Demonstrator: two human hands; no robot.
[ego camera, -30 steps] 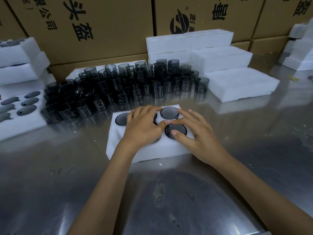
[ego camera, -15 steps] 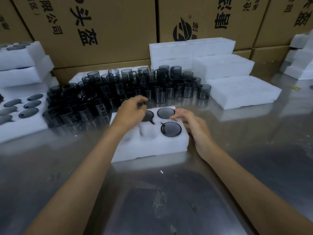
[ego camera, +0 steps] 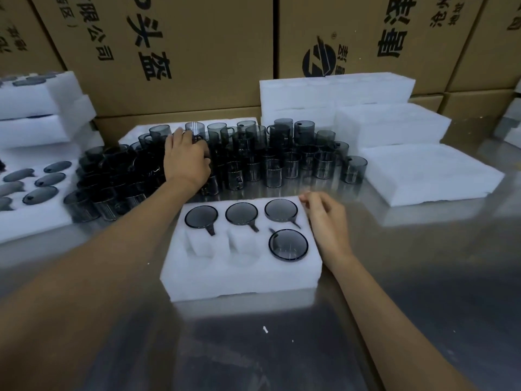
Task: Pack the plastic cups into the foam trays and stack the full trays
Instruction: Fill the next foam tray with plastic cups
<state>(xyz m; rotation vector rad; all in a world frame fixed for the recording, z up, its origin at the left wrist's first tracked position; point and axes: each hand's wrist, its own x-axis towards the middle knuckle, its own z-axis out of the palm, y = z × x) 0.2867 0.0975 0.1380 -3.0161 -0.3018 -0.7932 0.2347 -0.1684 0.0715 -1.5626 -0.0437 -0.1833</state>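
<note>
The left hand [ego camera: 187,162] reaches beyond the foam tray [ego camera: 239,273] into the crowd of loose smoky plastic cups [ego camera: 270,156], its fingers curled down among them; whether they have closed on a cup cannot be told, since the back of the hand hides the fingertips. The right hand [ego camera: 327,221] rests against the tray's right edge, fingers loosely bent and holding nothing, apparently steadying the foam.

In the tray, three cups fill the far row [ego camera: 242,213] and one sits in the near right pocket [ego camera: 288,245]; the two near pockets to its left [ego camera: 222,245] are bare. The tray is therefore not ready to stack.

The risks, as I judge them: the loose cups stand tightly together, so lifting one by its handle could snag a neighbour and topple several. A cup set in with its handle off the slot may sit proud and spoil the stacking. The foam is light and the metal table [ego camera: 423,306] beneath the tray looks slick, so a push into a pocket could slide the tray.
</note>
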